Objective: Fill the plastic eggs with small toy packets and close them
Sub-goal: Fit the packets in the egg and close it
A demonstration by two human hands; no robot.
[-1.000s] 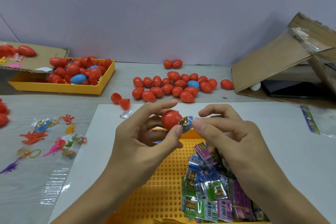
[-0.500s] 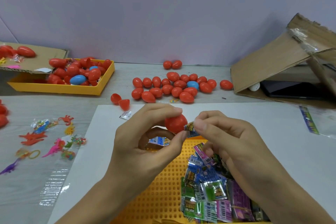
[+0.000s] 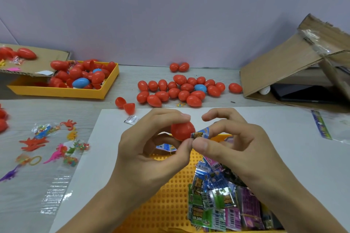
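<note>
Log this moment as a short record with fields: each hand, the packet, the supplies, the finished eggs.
left hand: grips a red egg half
right hand: pinches a small packet at the half's opening
packet state: partly sticking out, not fully inside
packet supply: heap in the orange perforated tray
closed eggs: cluster on the table, mostly red, one blue
spare halves: two loose red halves

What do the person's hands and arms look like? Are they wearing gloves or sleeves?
No gloves and no sleeves. The left hand and the right hand are both bare, and so are the forearms as far as the picture shows. I see no rings, watch or bracelets. The fingernails look short and plain.
</note>
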